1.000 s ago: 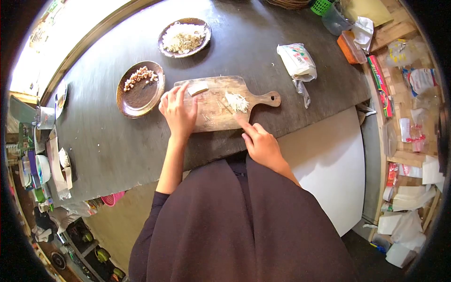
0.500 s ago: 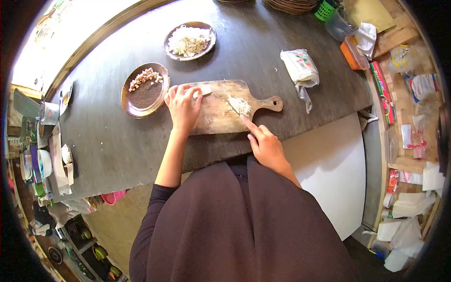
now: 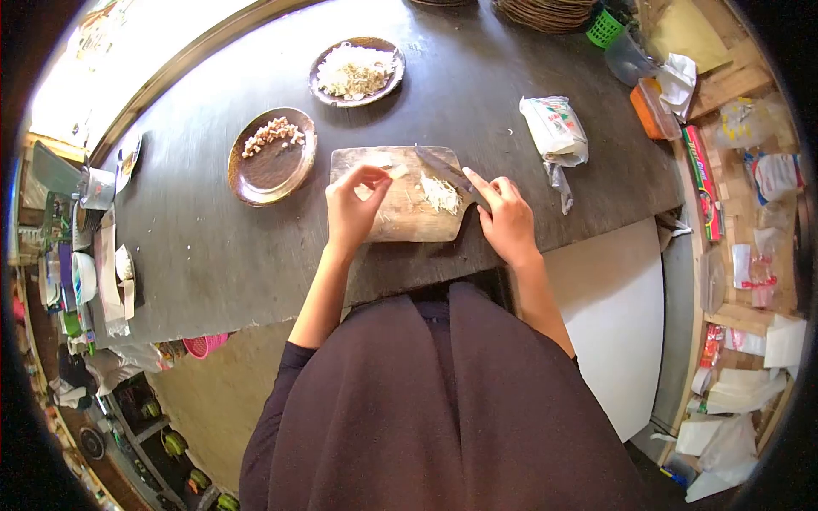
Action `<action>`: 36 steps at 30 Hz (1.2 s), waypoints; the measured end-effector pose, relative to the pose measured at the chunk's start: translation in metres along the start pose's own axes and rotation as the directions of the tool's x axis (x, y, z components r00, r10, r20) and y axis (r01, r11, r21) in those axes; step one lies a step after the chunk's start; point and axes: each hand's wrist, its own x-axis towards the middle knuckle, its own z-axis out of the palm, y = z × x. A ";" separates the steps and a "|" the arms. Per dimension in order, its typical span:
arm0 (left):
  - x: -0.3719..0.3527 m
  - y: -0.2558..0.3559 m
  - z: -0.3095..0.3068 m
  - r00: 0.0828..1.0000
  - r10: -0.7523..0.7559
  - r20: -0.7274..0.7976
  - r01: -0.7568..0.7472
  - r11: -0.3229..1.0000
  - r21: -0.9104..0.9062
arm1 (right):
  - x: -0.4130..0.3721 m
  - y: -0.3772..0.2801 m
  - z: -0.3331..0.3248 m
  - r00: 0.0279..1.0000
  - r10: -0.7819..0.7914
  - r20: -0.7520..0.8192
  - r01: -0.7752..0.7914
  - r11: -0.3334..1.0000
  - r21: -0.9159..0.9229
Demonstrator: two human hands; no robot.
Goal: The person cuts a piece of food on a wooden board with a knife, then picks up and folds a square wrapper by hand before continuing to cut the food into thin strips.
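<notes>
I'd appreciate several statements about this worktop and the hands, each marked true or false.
1. The right hand holds the knife. True.
2. The left hand is over a plate. False: it is over the cutting board.
3. Pale shreds lie on the board. True.
4. The plastic packet rests on the board. False: it lies on the table.
5. The plate of chopped brownish bits has bare space. True.

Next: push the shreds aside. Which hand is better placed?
Probably the right hand: it holds the knife, its blade beside the shreds. The left hand is farther off, apparently pinching a small pale piece.
</notes>
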 end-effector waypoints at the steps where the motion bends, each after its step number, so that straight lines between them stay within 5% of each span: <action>1: -0.004 0.009 -0.001 0.997 -0.072 0.032 0.074 0.994 -0.074 | 0.001 0.001 0.001 1.000 -0.008 -0.003 0.008 1.000 0.003; 8: -0.031 0.027 0.009 0.950 -0.226 0.214 0.298 0.859 -0.417 | 0.004 -0.003 -0.003 0.998 -0.044 -0.047 0.042 0.998 -0.038; 12: -0.041 0.042 0.018 0.942 -0.234 0.239 0.326 0.798 -0.506 | 0.008 -0.026 -0.016 0.959 -0.170 -0.227 0.215 0.958 0.192; 14: -0.044 0.049 0.024 0.950 -0.198 0.240 0.301 0.782 -0.546 | 0.004 -0.035 -0.017 0.998 -0.049 -0.032 0.058 0.778 0.626; 16: -0.046 0.054 0.028 0.945 -0.214 0.247 0.318 0.781 -0.538 | 0.003 -0.031 -0.003 0.997 -0.036 -0.070 0.074 0.725 0.685; 18: -0.049 0.056 0.031 0.950 -0.178 0.258 0.294 0.790 -0.539 | 0.000 -0.026 0.008 0.998 0.070 0.003 -0.036 0.485 0.874; 23: -0.053 0.067 0.026 0.940 -0.260 0.219 0.340 0.739 -0.581 | -0.002 -0.021 0.002 0.984 0.046 0.174 -0.180 0.288 0.941; 26: -0.055 0.061 0.018 0.948 -0.129 0.291 0.290 0.729 -0.620 | -0.005 -0.019 -0.001 0.971 0.007 0.238 -0.235 0.203 0.951; 28: -0.053 0.064 0.014 0.941 -0.031 0.337 0.169 0.906 -0.388 | -0.006 -0.018 -0.004 0.963 -0.014 0.270 -0.264 0.164 0.950; 32: -0.048 0.074 0.014 0.956 0.108 0.273 -0.008 0.939 -0.344 | -0.006 -0.024 -0.014 0.968 0.000 0.252 -0.250 0.132 0.959; 36: -0.041 0.086 0.010 0.949 0.115 0.293 -0.014 0.945 -0.327 | -0.007 -0.025 -0.026 0.963 -0.019 0.269 -0.267 0.090 0.960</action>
